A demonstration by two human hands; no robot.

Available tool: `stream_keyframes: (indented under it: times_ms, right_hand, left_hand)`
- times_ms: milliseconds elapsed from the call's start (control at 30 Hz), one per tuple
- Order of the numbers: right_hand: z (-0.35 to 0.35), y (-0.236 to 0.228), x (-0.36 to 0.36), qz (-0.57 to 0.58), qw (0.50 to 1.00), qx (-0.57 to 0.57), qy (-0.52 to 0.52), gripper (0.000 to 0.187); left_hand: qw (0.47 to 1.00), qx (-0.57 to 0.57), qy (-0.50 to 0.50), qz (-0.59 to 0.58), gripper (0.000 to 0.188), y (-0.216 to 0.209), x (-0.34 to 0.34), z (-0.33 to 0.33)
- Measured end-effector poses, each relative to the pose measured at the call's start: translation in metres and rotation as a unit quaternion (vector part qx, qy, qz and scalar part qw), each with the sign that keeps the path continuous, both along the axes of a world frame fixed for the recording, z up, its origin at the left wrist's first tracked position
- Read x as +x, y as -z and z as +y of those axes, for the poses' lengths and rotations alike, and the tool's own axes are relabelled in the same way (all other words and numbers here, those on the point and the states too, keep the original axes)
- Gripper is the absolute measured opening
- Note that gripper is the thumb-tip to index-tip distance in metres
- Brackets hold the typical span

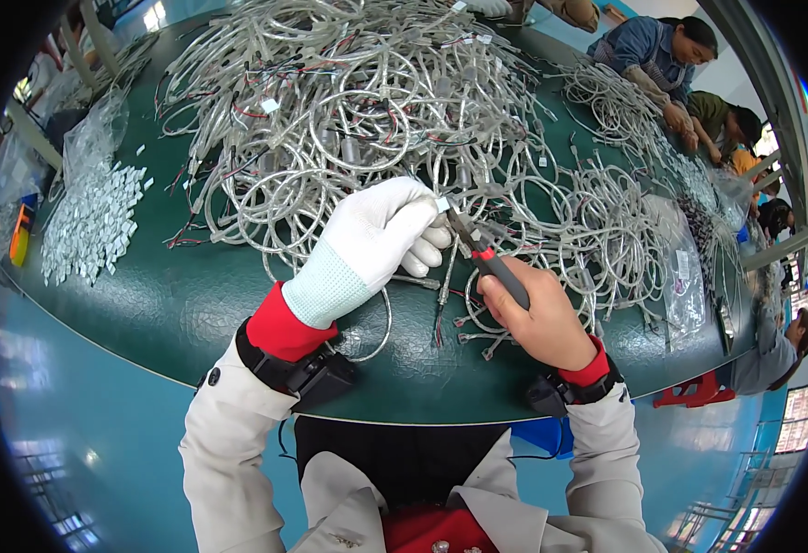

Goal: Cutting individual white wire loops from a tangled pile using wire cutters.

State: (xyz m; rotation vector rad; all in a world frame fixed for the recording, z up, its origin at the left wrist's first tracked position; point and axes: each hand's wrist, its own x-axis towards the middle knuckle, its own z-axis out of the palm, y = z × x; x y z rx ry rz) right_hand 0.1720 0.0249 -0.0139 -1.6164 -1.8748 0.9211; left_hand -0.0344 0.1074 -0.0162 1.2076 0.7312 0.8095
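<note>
My left hand [376,235], in a white glove with a pale green cuff, is closed with thumb and forefinger pinching a small white plastic piece [442,204]. My bare right hand [537,309] is wrapped round the grips of pliers [501,274] with grey and red handles. The pliers' jaws point up and left and meet the white piece at my left fingertips. Whether the jaws are closed on it I cannot tell. Below my hands, clear-sheathed silver cables [442,295] with thin coloured wire ends lie on the green tabletop [238,323].
A large heap of similar cables [358,101] spreads beyond my hands, with another bundle [616,230] to the right. Small white pieces [95,221] form a pile at left, near a yellow-orange tool [21,232]. Plastic bags [685,276] lie at right. Co-workers [653,60] sit along the far right.
</note>
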Motion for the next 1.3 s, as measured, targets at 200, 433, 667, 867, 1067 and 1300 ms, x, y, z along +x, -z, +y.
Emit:
stream_keyframes:
  times_ms: [200, 433, 667, 867, 1067, 1300]
  right_hand:
    - [0.003, 0.008, 0.002, 0.094, 0.994, -0.038, 0.027, 0.02]
    - [0.011, -0.003, 0.022, 0.468, 0.876, -0.079, 0.088, 0.027]
    - [0.013, -0.001, 0.025, 0.528, 0.843, -0.031, 0.096, 0.031]
    - [0.017, 0.011, 0.024, 0.49, 0.858, 0.026, 0.151, 0.03]
    - [0.021, 0.017, 0.023, 0.529, 0.827, 0.066, 0.18, 0.029]
    - [0.02, 0.017, 0.028, 0.456, 0.846, 0.163, 0.225, 0.023]
  left_hand:
    - [1.0, 0.011, 0.0, -0.007, 0.022, 0.0, -0.004, 0.003]
    - [0.993, -0.023, -0.082, -0.083, 0.015, -0.009, -0.001, 0.005]
    - [0.976, -0.028, -0.016, -0.217, 0.013, 0.002, -0.012, 0.012]
    - [0.982, 0.0, -0.024, -0.187, 0.018, -0.023, -0.001, 0.018]
    - [0.998, 0.061, -0.021, -0.021, 0.022, -0.059, 0.024, 0.052]
    - [0.972, 0.188, -0.038, 0.136, 0.022, -0.081, 0.061, 0.035]
